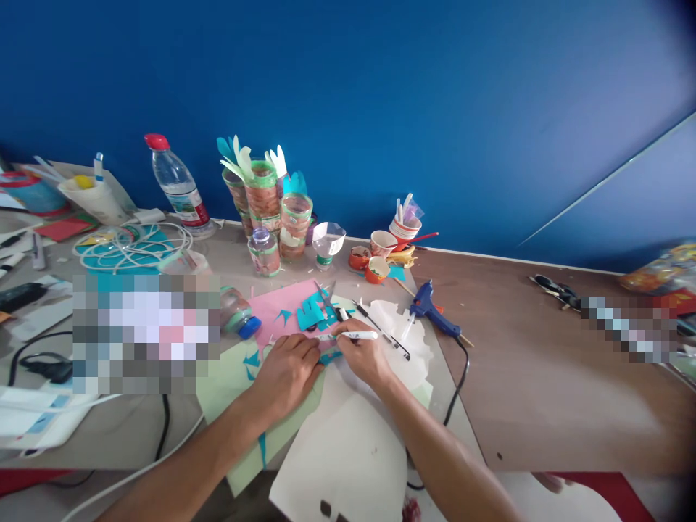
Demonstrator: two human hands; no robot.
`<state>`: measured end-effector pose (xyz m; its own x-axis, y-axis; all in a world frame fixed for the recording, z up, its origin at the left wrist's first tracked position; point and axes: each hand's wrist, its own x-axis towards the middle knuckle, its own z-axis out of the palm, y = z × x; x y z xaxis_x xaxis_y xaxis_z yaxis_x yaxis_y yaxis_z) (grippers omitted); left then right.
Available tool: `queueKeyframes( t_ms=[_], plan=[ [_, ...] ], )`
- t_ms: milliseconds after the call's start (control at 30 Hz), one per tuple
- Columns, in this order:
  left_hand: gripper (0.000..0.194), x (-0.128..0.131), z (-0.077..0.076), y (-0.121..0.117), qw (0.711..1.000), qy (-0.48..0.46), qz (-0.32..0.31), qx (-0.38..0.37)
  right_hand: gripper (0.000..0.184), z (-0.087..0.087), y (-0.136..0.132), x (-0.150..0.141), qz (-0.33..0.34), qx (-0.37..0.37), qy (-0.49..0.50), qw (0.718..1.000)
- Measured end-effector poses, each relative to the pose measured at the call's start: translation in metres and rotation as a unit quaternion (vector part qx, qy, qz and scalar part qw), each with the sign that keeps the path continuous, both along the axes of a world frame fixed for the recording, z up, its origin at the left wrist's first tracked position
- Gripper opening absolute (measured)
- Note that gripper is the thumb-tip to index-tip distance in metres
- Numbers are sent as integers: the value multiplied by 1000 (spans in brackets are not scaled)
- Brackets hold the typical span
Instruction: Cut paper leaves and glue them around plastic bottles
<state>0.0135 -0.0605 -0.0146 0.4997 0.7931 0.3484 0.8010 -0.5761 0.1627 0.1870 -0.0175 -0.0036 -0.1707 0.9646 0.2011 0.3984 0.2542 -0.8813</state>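
Note:
My left hand (286, 373) rests fingers down on a small teal paper piece (330, 356) that lies on the pale paper. My right hand (363, 354) is closed around a white marker pen (353, 336) held sideways, its tip beside the teal piece. Just beyond my hands lie scissors (328, 299) and teal cut-outs (312, 312) on a pink paper sheet (277, 308). A large cream sheet (348, 457) spreads toward me under both forearms.
A blue glue gun (429, 308) with a black cord lies to the right. Decorated plastic cups (265, 199), a water bottle (178, 185) and small paper cups (383, 254) stand along the blue wall. White cable coils (135, 246) and clutter fill the left side.

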Motion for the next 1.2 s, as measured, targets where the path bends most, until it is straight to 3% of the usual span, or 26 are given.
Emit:
queueKeyframes(
  t_ms=[367, 667, 867, 1033, 1200],
  plan=[
    [18, 0, -1, 0, 1000, 2, -4, -1, 19, 0, 2, 1, -14, -25, 9, 1000],
    [16, 0, -3, 0, 1000, -24, -3, -13, 20, -3, 2, 0, -11, 2, -1, 1000],
    [18, 0, -3, 0, 1000, -14, -1, -3, 18, -1, 5, 6, -22, -48, 61, 997],
    [20, -1, -5, 0, 1000, -15, 0, -5, 34, 1, 9, 13, -66, 1, 127, 990],
    [19, -1, -4, 0, 1000, -22, 1, -1, 37, -5, 15, 20, -62, 96, -27, 993]
  ],
)
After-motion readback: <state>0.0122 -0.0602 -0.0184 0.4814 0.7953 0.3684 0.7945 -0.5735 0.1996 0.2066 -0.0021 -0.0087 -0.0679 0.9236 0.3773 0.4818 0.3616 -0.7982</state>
